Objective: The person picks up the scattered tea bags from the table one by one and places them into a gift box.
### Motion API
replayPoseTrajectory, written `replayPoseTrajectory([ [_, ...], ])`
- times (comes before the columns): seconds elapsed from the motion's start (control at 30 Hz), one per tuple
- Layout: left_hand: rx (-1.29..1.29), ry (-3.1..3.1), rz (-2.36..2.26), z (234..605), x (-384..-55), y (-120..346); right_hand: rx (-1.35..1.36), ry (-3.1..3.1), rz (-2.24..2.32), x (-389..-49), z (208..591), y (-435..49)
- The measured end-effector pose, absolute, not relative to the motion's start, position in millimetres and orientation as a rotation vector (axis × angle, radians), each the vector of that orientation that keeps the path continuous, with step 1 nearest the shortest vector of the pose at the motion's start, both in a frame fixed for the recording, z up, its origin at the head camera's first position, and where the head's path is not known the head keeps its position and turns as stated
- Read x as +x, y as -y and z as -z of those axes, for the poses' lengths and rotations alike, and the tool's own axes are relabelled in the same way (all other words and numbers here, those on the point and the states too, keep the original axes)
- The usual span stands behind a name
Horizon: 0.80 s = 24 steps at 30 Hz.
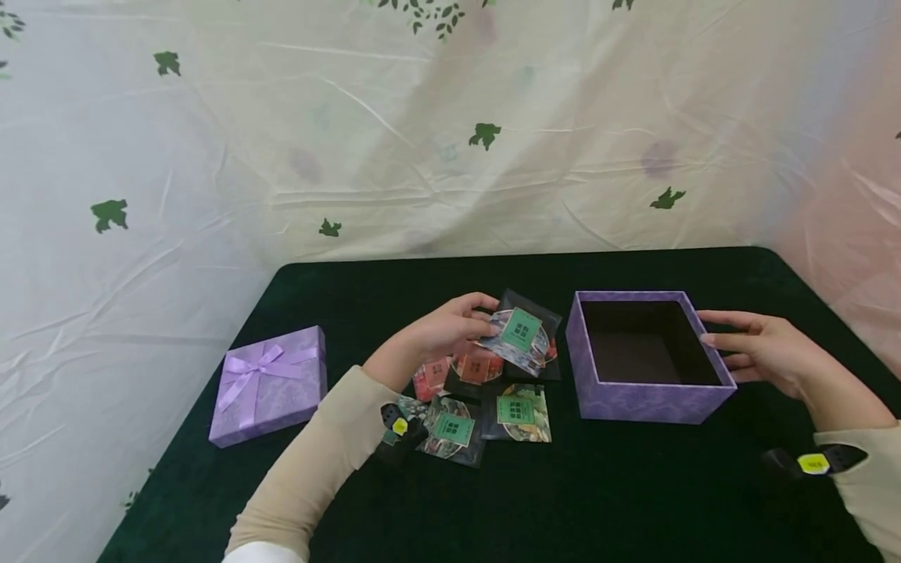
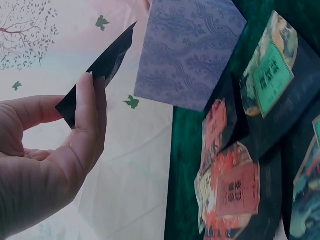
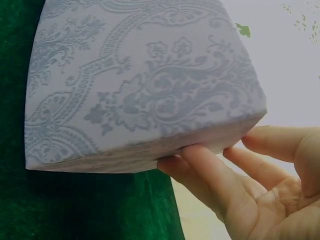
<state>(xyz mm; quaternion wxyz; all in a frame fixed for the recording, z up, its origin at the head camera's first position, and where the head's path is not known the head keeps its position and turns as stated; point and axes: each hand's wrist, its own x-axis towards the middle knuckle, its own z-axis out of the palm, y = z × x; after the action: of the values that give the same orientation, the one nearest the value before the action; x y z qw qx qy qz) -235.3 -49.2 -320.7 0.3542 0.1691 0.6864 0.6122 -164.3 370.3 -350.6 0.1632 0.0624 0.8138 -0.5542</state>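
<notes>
Left hand (image 1: 457, 327) pinches a packet (image 1: 521, 338) with a green label (image 1: 522, 328), raised over the other packets (image 1: 518, 414), which lie close together on the counter (image 1: 605, 493) between the lid (image 1: 288, 387) and the box (image 1: 647, 403). Right hand (image 1: 770, 350) has fingers loosely extended, merely touching the box's right side. The box stands uncovered; the lid's bow (image 1: 262, 367) faces up.

soft, diffuse light washes a pale curtain (image 1: 422, 195) past the far edge of a worktop (image 1: 577, 500) that sinks toward black in the head view, where shadow fills the purple box (image 1: 647, 403) and fine lettering on the packets (image 1: 517, 412) is too soft to read. the right wrist view burns nearly white beyond the worktop's edge, draining the box's colour; the left wrist view looks muted, slightly hazy.
</notes>
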Motion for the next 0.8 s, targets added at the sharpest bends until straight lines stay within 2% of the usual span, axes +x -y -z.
replayPoseTrajectory([
  [0.8, 0.443, -1.682, -1.678, 323, -229, -7, 0.143, -2.337, 1.522, -168, 344, -372],
])
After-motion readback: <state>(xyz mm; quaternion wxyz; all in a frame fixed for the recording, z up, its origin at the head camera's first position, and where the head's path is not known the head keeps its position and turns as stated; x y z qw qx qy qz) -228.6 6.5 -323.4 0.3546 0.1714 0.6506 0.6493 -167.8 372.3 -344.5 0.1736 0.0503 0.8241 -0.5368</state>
